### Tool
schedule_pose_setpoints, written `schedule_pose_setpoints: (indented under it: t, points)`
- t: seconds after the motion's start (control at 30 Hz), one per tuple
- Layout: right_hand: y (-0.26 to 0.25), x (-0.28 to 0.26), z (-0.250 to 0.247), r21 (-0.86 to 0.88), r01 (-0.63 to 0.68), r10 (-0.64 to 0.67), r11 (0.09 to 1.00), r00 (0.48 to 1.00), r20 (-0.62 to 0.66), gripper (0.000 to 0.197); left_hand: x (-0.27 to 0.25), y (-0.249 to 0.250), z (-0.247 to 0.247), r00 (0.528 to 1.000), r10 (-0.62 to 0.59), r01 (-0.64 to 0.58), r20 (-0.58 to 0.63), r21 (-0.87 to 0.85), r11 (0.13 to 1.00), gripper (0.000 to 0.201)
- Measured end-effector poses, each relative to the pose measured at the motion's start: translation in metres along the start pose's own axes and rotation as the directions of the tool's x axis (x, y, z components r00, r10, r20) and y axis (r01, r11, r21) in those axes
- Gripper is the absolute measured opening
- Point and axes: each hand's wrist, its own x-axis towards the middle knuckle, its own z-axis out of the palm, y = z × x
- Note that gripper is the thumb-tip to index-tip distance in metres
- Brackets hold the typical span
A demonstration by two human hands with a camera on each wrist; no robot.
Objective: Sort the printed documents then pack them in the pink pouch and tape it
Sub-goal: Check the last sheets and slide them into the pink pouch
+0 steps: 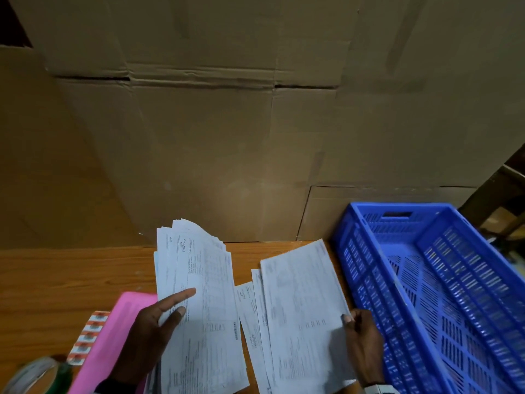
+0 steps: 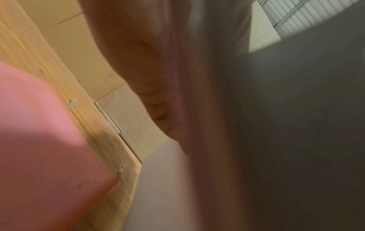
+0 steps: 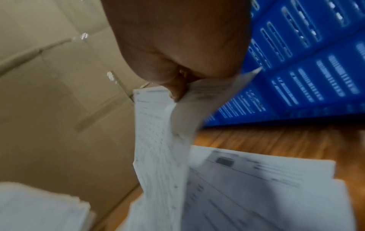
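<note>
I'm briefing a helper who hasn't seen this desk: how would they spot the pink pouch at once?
Start at the blue crate on the wooden table, then cross to the opposite side, past both sets of printed sheets. The pink pouch lies flat beside the left hand, the only bright pink thing among white papers.

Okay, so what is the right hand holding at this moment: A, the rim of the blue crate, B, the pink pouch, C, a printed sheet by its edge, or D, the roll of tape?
C: the right hand pinches the edge of a printed sheet lifted over the sheets on the table, beside the blue crate.
</note>
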Motion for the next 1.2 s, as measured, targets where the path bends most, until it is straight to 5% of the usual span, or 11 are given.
schedule_pose_setpoints:
  t: [0.17,0.37,0.47,0.7,0.8,0.83,0.93,1.0,1.1,1.13,1.2]
  points:
    - [-0.033,-0.001,-0.013,0.479,-0.056,0.03,0.876,0.998,0.063,0.008,0.0,0.006,-0.001,1.0,-0.024,0.024,0.007,0.005,1.0,0.034]
    - [-0.07,-0.014,-0.003,0.579,-0.14,-0.043,0.803,0.956,0.291,0.006,0.0,0.025,0.012,0.998,-0.051,0.053,0.046,-0.061,0.997,0.044]
    - [-0.083,-0.035,0.022,0.525,-0.169,-0.082,0.834,0.903,0.421,0.005,-0.001,0.042,0.017,0.994,-0.087,0.089,0.071,-0.022,0.996,0.045]
    - [-0.059,-0.048,0.053,0.279,-0.046,-0.106,0.959,0.858,0.503,0.033,-0.007,0.044,0.018,0.991,-0.114,0.119,0.063,-0.071,0.99,0.038]
    - [-0.056,-0.048,0.052,0.272,-0.046,-0.108,0.961,0.845,0.524,0.038,-0.01,0.031,0.012,0.992,-0.123,0.124,0.031,-0.06,0.99,0.105]
    - [-0.055,-0.048,0.053,0.288,-0.07,-0.099,0.955,0.841,0.531,0.039,-0.01,0.029,0.013,0.99,-0.14,0.14,0.0,-0.048,0.989,0.113]
    - [-0.055,-0.048,0.055,0.343,-0.121,-0.108,0.932,0.808,0.579,0.035,-0.011,0.047,0.018,0.986,-0.169,0.169,0.007,-0.032,0.985,0.039]
    - [-0.053,-0.046,0.056,0.337,-0.138,-0.1,0.932,0.794,0.6,0.038,-0.008,0.044,0.022,0.989,-0.15,0.15,0.002,-0.005,0.989,0.038]
    - [-0.039,-0.035,0.053,0.223,-0.078,-0.049,0.972,0.857,0.512,0.027,-0.006,0.038,0.019,0.983,-0.17,0.168,-0.071,-0.034,0.985,0.043]
    - [-0.029,-0.03,0.049,0.092,0.026,-0.062,0.995,0.91,0.41,0.02,-0.005,0.034,0.016,0.988,-0.137,0.137,-0.075,-0.002,0.991,0.059]
    - [-0.004,-0.015,0.042,-0.349,0.193,-0.118,0.917,0.967,0.227,0.042,-0.003,0.037,0.007,0.996,-0.048,0.045,-0.069,-0.036,0.998,0.086]
